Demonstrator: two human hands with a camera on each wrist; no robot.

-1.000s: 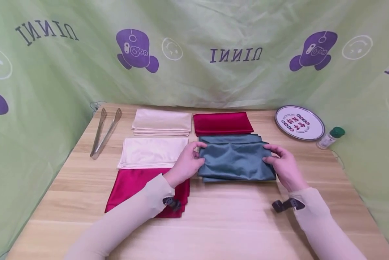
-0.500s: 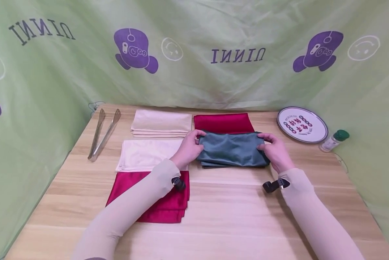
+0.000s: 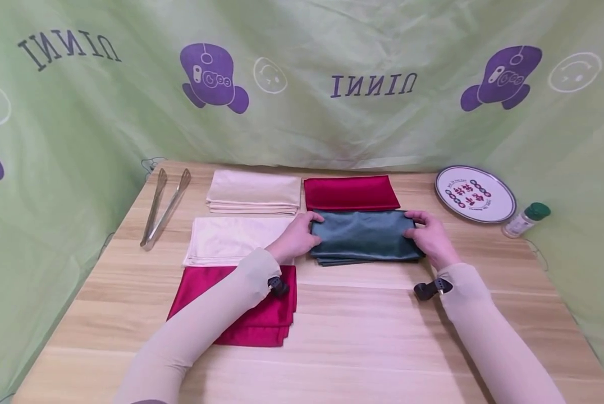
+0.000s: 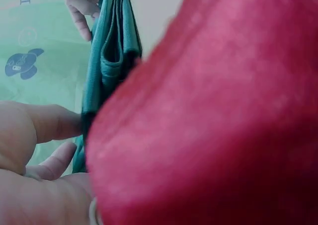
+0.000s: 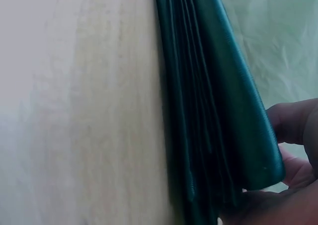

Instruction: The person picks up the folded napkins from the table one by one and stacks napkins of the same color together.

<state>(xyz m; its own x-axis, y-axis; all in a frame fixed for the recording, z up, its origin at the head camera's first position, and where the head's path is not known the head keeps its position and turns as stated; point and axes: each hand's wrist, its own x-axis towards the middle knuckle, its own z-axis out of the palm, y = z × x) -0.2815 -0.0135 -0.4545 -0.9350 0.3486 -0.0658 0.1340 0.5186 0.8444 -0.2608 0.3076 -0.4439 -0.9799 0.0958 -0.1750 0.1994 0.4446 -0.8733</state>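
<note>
A folded teal satin cloth (image 3: 365, 235) lies level between my two hands, right of the table's middle. My left hand (image 3: 298, 238) pinches its left edge, thumb near the front and forefinger at the back corner. On the opposite edge, my right hand (image 3: 432, 240) holds it the same way. Stacked layers of the teal cloth (image 5: 198, 101) show at its front side in the right wrist view. Just behind it sits a folded red cloth (image 3: 351, 192). Beneath my left forearm, another red cloth (image 3: 254, 331) is partly hidden; a red surface (image 4: 213, 115) fills much of the left wrist view.
Two folded pale pink cloths, one behind (image 3: 254, 189) and one in front (image 3: 233, 240), lie left of the teal one. Metal tongs (image 3: 163, 210) rest at the far left. A patterned plate (image 3: 476, 210) and a green-capped shaker (image 3: 526, 220) stand at the back right.
Both hands have moved the teal cloth away from me, toward the red cloth behind it. Its front now lies flatter, and its near edge sits farther back on the table.
</note>
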